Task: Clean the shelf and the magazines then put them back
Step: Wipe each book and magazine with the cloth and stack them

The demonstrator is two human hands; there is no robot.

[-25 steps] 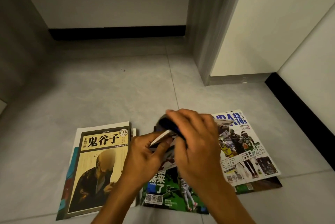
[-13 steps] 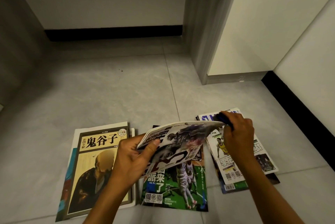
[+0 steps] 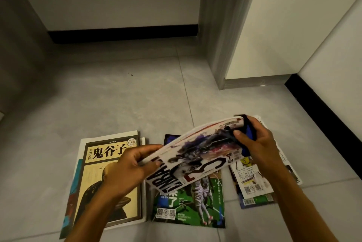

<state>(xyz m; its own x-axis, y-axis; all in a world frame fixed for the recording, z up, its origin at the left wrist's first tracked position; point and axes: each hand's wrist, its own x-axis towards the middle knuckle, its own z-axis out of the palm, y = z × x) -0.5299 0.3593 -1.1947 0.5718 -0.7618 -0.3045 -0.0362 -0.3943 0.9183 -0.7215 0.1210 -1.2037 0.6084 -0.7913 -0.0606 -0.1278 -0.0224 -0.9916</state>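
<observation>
The left hand (image 3: 129, 165) grips a magazine (image 3: 197, 151) by its edge, tilted above the floor (image 3: 117, 104). The right hand (image 3: 256, 143) presses a dark cloth (image 3: 247, 134) to its far end, fingers curled round it.

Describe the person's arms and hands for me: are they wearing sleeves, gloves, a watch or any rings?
Both forearms are bare as far as the picture's lower edge, so no sleeves or cuffs show. The left hand and the right hand wear no gloves. No watch, bracelet or strap shows on either wrist, and no ring is visible on the fingers in view. The nails look short and plain.
</observation>
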